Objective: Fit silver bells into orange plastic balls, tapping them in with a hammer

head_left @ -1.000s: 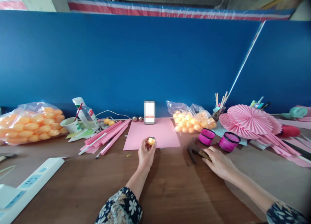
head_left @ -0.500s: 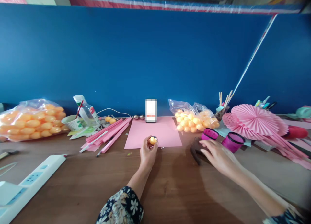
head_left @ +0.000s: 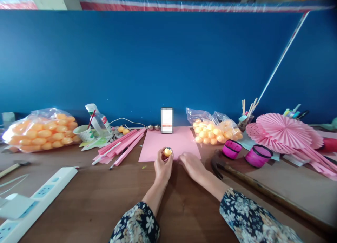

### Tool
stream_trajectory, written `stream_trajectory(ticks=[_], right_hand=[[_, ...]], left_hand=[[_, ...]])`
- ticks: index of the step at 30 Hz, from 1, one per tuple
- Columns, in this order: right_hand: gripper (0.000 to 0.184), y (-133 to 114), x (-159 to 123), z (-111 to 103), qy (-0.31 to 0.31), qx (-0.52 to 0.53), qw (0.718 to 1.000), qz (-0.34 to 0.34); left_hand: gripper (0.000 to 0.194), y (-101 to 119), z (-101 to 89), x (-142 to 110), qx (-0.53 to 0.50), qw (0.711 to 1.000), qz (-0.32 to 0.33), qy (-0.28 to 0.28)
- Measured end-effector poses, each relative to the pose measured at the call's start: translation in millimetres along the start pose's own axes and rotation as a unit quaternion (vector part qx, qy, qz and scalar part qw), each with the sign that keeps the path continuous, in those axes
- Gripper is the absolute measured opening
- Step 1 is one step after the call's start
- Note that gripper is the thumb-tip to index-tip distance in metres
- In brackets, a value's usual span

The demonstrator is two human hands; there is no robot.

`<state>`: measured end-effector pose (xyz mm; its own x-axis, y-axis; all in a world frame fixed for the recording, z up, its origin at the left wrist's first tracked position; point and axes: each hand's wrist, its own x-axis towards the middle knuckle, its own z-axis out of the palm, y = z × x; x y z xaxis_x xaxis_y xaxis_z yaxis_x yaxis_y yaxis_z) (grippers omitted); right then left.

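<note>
My left hand (head_left: pixel 163 167) is closed around a small yellow-orange ball (head_left: pixel 167 152), held over the near edge of a pink sheet of paper (head_left: pixel 155 141). A dark, shiny bit shows at the ball's top edge, too small to name. Close by on the right, my right hand (head_left: pixel 193 165) rests low at the sheet's near edge. Its fingers are bent down and pressed together, and the tips are partly hidden; whatever they pinch is not visible. A curved dark hammer-like head on a long wooden handle (head_left: pixel 263 185) lies to the right of that forearm.
Bags of orange balls stand left (head_left: pixel 39 134) and right (head_left: pixel 210 132). Pink paper strips (head_left: pixel 123 144), two magenta rings (head_left: pixel 231 149), pink paper fans (head_left: pixel 285 130) and a white power strip (head_left: pixel 43 192) lie around. A phone-like upright object (head_left: pixel 167 120) stands before the blue partition (head_left: pixel 158 60).
My right hand has moved left from beside the dark curved head to the near edge of the pink paper, and its fingers have drawn together. My left hand still holds the ball.
</note>
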<state>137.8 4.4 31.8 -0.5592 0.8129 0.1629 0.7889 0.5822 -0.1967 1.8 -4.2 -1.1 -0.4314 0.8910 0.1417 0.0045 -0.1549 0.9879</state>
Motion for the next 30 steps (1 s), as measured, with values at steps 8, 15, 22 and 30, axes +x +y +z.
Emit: stream_trajectory(ticks=[8,15,22,30], right_hand=[[0.021,16.2,1.1,-1.5,0.074,-0.002,0.997,0.026],[0.018,24.3,13.8,3.7,0.074,0.010,0.995,0.061],[0.025,27.5,9.5,8.8,0.101,0.060,0.991,0.070],[0.017,25.9,5.4,8.0,0.124,0.053,0.987,0.082]], left_hand=[[0.043,-0.3,2.6,-1.3,-0.018,1.000,-0.005,-0.017],[0.043,0.2,2.6,-2.2,-0.009,1.000,-0.004,-0.018],[0.043,2.1,3.1,-2.9,-0.018,1.000,-0.009,-0.023],[0.043,7.7,-0.6,-5.0,0.043,0.998,-0.033,-0.019]])
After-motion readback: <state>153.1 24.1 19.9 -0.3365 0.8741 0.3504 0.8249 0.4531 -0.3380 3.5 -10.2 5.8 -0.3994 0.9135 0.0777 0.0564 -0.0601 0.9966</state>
